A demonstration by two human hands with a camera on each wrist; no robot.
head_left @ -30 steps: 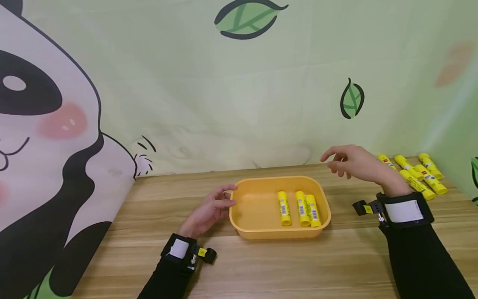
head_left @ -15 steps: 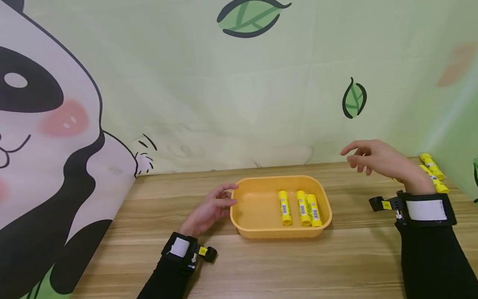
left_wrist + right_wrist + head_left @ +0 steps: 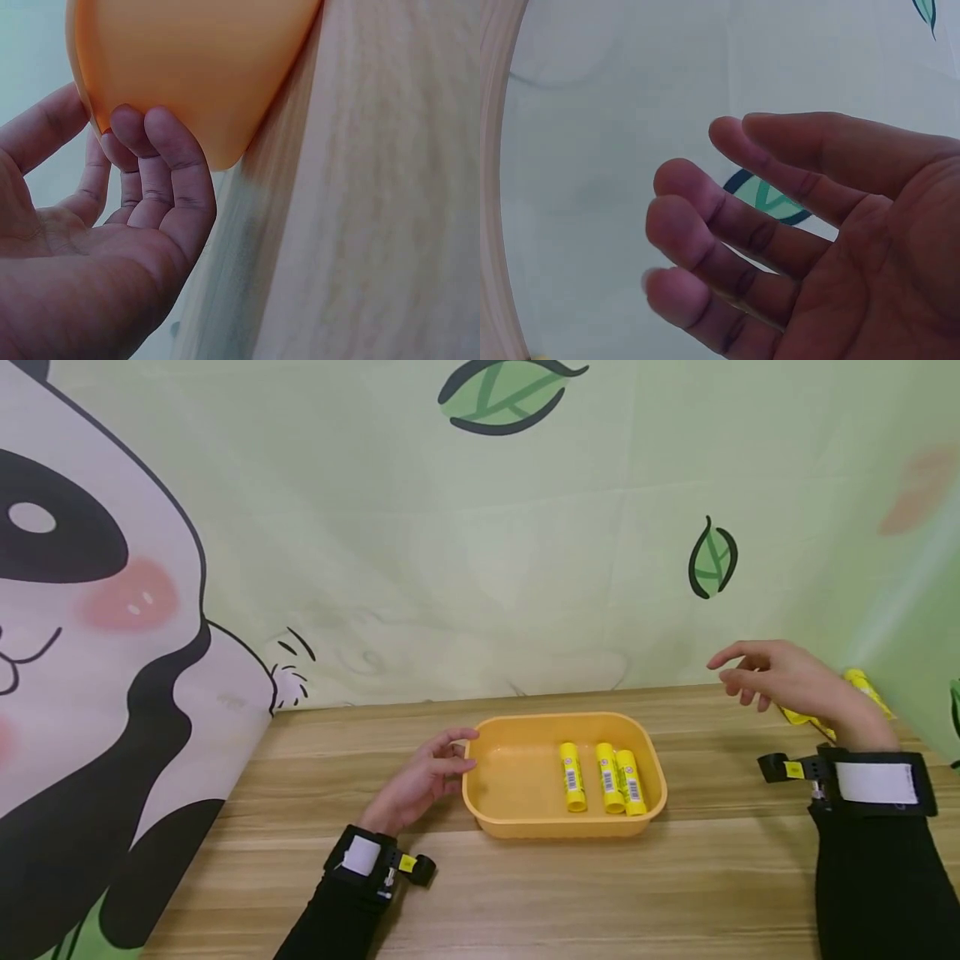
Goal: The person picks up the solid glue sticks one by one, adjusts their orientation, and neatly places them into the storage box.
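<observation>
A yellow-orange plastic tray (image 3: 517,831) rests on the wooden table, with three yellow glue sticks (image 3: 572,778) lying in its right half. At the tray's left end, my left hand (image 3: 411,789) holds the rim. The left wrist view shows the thumb at the rim and curled fingertips (image 3: 180,139) against the outer wall. My right hand (image 3: 783,681) hovers over the back right of the table, holding nothing, its fingers loosely bent and apart. More glue sticks (image 3: 866,685) lie beyond it in the back right corner, mostly hidden by the hand and wrist.
The wooden table (image 3: 540,893) meets a light green backdrop (image 3: 525,568) printed with leaves and a panda. The backdrop also closes off the right side behind the corner glue sticks.
My right hand has moved rightward, away from the tray and toward the corner glue sticks, covering more of them. My left hand and the tray keep their places.
</observation>
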